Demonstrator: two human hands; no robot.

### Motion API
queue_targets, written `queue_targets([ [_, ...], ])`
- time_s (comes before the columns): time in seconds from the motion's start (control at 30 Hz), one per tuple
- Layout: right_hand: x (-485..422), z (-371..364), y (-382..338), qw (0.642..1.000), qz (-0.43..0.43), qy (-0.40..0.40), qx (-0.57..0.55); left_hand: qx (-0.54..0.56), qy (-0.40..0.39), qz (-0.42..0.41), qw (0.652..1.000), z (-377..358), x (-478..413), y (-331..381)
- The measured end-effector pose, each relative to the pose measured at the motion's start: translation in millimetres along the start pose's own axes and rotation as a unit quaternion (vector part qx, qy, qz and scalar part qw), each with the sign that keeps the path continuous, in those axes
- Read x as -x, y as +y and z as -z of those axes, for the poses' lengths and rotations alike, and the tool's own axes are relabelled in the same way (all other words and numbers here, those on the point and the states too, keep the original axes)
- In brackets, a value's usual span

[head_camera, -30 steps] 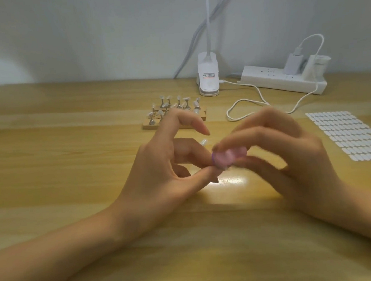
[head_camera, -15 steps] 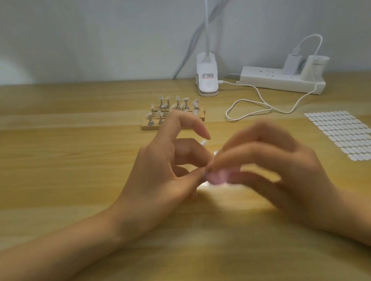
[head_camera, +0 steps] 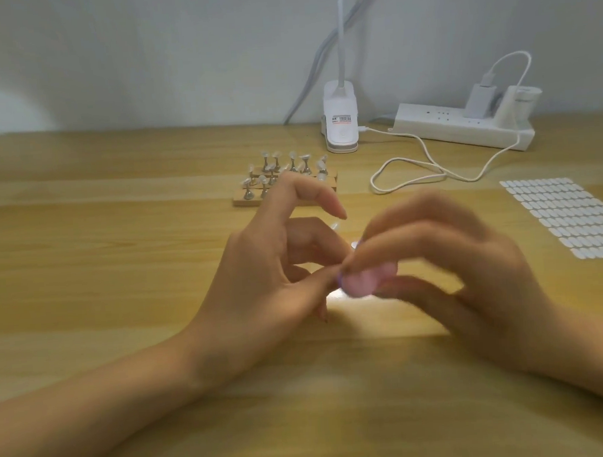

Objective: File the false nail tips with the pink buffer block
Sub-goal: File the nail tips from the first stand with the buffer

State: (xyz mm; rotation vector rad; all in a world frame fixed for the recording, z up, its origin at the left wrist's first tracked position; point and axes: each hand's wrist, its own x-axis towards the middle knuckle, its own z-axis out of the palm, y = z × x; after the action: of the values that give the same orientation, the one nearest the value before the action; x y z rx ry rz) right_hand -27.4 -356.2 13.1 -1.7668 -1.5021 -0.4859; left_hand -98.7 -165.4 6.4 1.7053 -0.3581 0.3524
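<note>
Head view showed me the long pale wooden table (head_camera: 84,277), and at its back edge the white plastic power strip (head_camera: 463,126) with a charger plugged in and a white cable (head_camera: 413,172) looped on the wood. To the right lay a flat grid of small white oval pieces (head_camera: 564,222), and left of the strip stood the white clip base of a desk lamp (head_camera: 340,120). In front of it sat a low wooden stand with metal pegs (head_camera: 283,180), each peg topped by a pale tip. I could not tell from here which of those were filed, so I judged the task to be mid-way at best: one tip was in hand and the stand's tips were waiting or done. The left hand (head_camera: 261,287) hovered above the table centre, index finger raised and curved, thumb and another finger pinched narrowly together. The right hand (head_camera: 472,271), smeared with motion blur, had its fingers curled round the small pink buffer block (head_camera: 367,281), thumb below and fingertips on top. The block met the left thumb tip directly. Just above that junction a pale glint looked to me like the small clear false nail tip (head_camera: 354,245), pinched in the left fingers and mostly hidden by them.
</note>
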Motion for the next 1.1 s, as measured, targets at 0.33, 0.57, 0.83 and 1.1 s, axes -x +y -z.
queue_targets([
  [0.33,1,-3,1,0.999,0.001,0.003,0.046,-0.014,0.012,0.021,1.000,1,-3,-1],
  [0.57,1,1,13,0.998,-0.023,-0.005,0.065,-0.014,0.006,0.055,0.998,2,-3,-2],
  [0.83,2,-1,11,0.998,-0.023,-0.020,0.051,-0.028,0.005,0.058,0.998,3,-3,-4],
  [1.1,3,0,15,0.998,-0.025,-0.008,0.061,-0.028,0.002,0.062,0.998,3,-2,-3],
])
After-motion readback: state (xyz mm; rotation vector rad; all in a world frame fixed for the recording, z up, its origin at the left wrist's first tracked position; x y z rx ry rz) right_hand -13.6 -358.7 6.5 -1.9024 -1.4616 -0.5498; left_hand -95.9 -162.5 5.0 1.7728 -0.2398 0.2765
